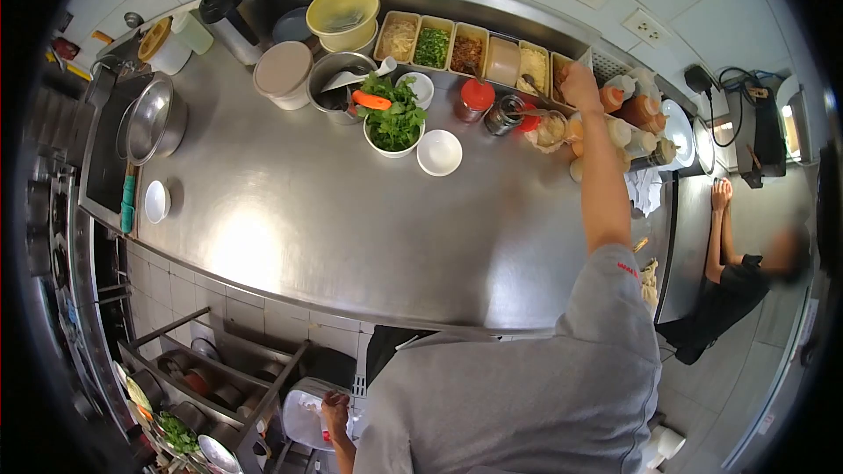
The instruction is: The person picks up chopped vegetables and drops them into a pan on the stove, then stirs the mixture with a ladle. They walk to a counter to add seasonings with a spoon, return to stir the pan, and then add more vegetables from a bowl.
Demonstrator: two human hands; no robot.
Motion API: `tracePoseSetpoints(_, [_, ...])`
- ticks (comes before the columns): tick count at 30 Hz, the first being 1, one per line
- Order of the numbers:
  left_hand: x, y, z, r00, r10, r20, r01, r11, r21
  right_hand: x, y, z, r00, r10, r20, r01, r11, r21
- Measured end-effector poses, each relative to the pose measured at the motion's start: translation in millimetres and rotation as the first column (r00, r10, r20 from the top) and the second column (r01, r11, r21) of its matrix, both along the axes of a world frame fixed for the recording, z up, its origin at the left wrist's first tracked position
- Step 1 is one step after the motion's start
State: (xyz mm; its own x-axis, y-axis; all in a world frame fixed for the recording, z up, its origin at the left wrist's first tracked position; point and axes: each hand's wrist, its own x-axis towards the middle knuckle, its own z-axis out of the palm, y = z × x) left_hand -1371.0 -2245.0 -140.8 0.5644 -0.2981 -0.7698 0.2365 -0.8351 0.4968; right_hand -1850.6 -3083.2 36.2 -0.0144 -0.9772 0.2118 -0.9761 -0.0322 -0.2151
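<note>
Two hands work apart: the right hand [580, 85] curls over the condiment tray [562, 70] at one o'clock, the left hand [335, 411] grips a white container [307, 417] at seven.

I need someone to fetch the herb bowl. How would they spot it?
On the steel counter, look just below the row of ingredient trays. The white bowl of green leaves has an orange carrot on top; the small white bowl beside it is empty.

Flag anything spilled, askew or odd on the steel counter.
Nothing stands out. The steel counter shows no spill; the white herb bowl and small empty white bowl sit upright. The right hand reaches the condiment trays.
</note>
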Motion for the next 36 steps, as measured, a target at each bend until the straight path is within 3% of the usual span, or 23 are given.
tracePoseSetpoints(4, [-6.2, 2.0, -0.9, 0.999, 0.034, 0.007, -0.034, 0.999, -0.021, -6.4, -30.2, -17.9, 0.96, 0.116, -0.255, -0.051, 0.968, 0.248])
tracePoseSetpoints(8, [-19.1, 3.2, 7.4, 0.995, 0.099, -0.027, -0.1, 0.995, -0.028, 3.8, -27.9, -4.5, 0.984, 0.019, -0.175, 0.06, 0.897, 0.437])
tracePoseSetpoints(11, [-27.9, 17.2, -1.5, 0.994, 0.098, -0.049, -0.1, 0.995, -0.025, 16.6, -18.2, 7.5, 0.967, 0.039, -0.252, -0.019, 0.996, 0.084])
tracePoseSetpoints(12, [-30.4, 19.2, -2.5, 0.994, 0.099, -0.054, -0.099, 0.995, -0.006, 27.2, -22.5, 15.3, 0.974, 0.06, -0.22, -0.052, 0.998, 0.042])
tracePoseSetpoints(14, [-39.3, 17.4, 1.2, 0.993, 0.098, -0.069, -0.096, 0.995, 0.034, 67.2, -14.7, 35.8, 0.979, 0.204, 0.026, -0.202, 0.978, -0.054])
tracePoseSetpoints(16, [-36.9, 23.1, -8.9, 0.998, 0.028, -0.061, -0.026, 0.999, 0.033, 120.1, -9.3, 45.8, 0.844, 0.414, 0.34, -0.429, 0.903, -0.034])
tracePoseSetpoints(18, [-33.3, 18.1, -10.7, 0.998, -0.019, -0.054, 0.024, 0.996, 0.084, 155.4, -30.8, 16.7, 0.791, 0.45, 0.415, -0.529, 0.844, 0.092])
tracePoseSetpoints(21, [-23.6, 2.4, -5.3, 1.0, 0.001, 0.005, -0.001, 1.0, 0.016, 203.1, -13.9, 41.5, 0.92, 0.385, 0.067, -0.385, 0.86, 0.336])
tracePoseSetpoints(24, [-21.2, -24.6, 22.2, 0.995, 0.1, 0.022, -0.099, 0.995, -0.025, 200.6, -60.2, -13.5, 0.912, 0.41, 0.007, -0.378, 0.834, 0.402])
tracePoseSetpoints(28, [-30.8, -11.7, 10.3, 0.982, 0.189, -0.011, -0.189, 0.979, -0.074, 199.3, -65.6, -20.7, 0.909, 0.415, 0.039, -0.401, 0.846, 0.352])
tracePoseSetpoints(32, [-40.2, 7.3, -4.0, 0.998, 0.054, -0.018, -0.053, 0.996, 0.067, 200.2, -66.0, -35.2, 0.952, 0.306, 0.0, -0.292, 0.908, 0.3])
tracePoseSetpoints(36, [-36.5, 20.8, -0.8, 0.993, 0.107, -0.057, -0.099, 0.987, 0.125, 211.6, -44.5, -10.6, 0.968, 0.252, -0.008, -0.244, 0.945, 0.219])
